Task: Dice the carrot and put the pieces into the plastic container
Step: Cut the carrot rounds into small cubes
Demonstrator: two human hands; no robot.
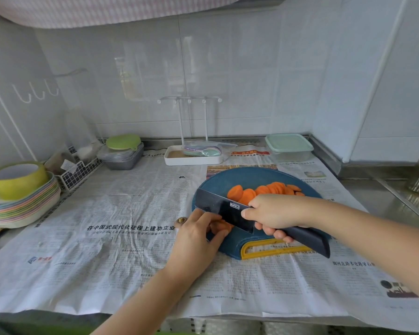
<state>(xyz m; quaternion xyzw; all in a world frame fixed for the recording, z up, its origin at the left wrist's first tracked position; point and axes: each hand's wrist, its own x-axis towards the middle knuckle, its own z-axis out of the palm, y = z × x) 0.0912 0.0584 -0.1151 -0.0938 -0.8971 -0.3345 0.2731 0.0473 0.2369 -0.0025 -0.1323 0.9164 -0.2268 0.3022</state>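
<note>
The black blade of the cleaver point(228, 210) carries a small white-outlined rectangular label point(234, 205) near the handle end, in white capitals that look like "BUCK-I"; the last character is unclear. On the newspaper point(102, 250) spread over the counter, a bold black headline point(130, 228) reads "在中国式现代化征程上建功立业", with a smaller line beneath it too fine to read. Near the sheet's right edge a second bold headline point(353, 263) begins "铜河北路多处", and the rest cannot be made out. A red banner point(249, 152) at the far edge holds yellow characters that are blurred. The columns of body print are illegible.
</note>
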